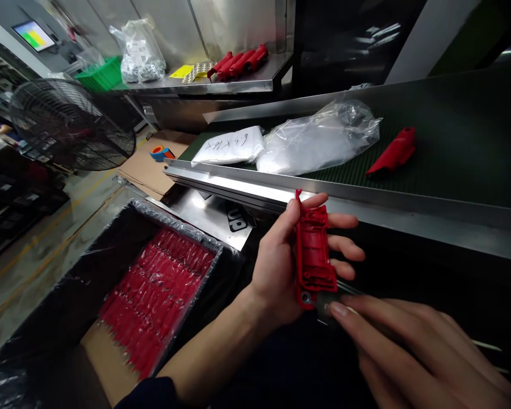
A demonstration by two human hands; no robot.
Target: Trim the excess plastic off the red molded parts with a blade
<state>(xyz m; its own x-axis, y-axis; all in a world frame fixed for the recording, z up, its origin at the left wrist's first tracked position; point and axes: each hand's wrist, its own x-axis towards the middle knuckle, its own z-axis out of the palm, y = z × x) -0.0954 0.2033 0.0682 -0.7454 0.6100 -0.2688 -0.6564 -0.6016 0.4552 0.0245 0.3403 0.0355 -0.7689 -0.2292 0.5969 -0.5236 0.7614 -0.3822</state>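
My left hand (276, 264) holds a red plastic housing (315, 247) upright against its palm. The thumb lies along the left edge and the fingers reach out behind the part. The hollow, ribbed inner side of the housing faces me, with a small metal-rimmed hole at its lower end. Just below that end, my right hand (409, 335) is closed in a pinch on a small, thin, partly see-through piece (325, 309). What this piece is cannot be made out, and motion blurs the hand.
Beyond my hands runs a green conveyor belt (455, 165) behind a metal rail, bearing plastic bags (315, 142) and a red housing (394, 152). A lined box (128, 227) of bagged red parts stands left. Several housings (238, 62) lie on the shelf. A fan (72, 125) stands far left.
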